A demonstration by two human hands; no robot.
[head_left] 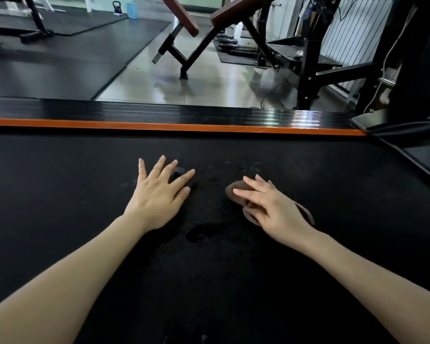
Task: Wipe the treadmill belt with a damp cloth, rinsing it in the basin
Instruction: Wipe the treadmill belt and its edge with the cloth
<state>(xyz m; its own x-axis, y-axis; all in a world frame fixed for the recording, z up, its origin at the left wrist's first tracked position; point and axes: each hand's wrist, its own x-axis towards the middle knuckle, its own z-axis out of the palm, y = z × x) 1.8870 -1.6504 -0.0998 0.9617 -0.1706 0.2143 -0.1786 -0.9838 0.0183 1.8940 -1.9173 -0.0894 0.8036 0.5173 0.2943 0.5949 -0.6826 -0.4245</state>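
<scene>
Right hand (273,207) presses the brown cloth (232,186) under straight fingers; left hand (157,192) lies spread, holding nothing, on the treadmill belt (85,170). Even pressure and overlapping strokes would serve best.

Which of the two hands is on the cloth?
The right hand: its straight fingers press the brown cloth onto the treadmill belt. The left hand lies flat on bare belt.

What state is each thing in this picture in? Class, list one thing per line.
Black textured treadmill belt: bears damp patches near the hands.
Small brown cloth: lies on the belt, partly covered.
Right hand: fingers straight, pressing that cloth down.
Left hand: flat on the belt, fingers spread, holding nothing.
</scene>
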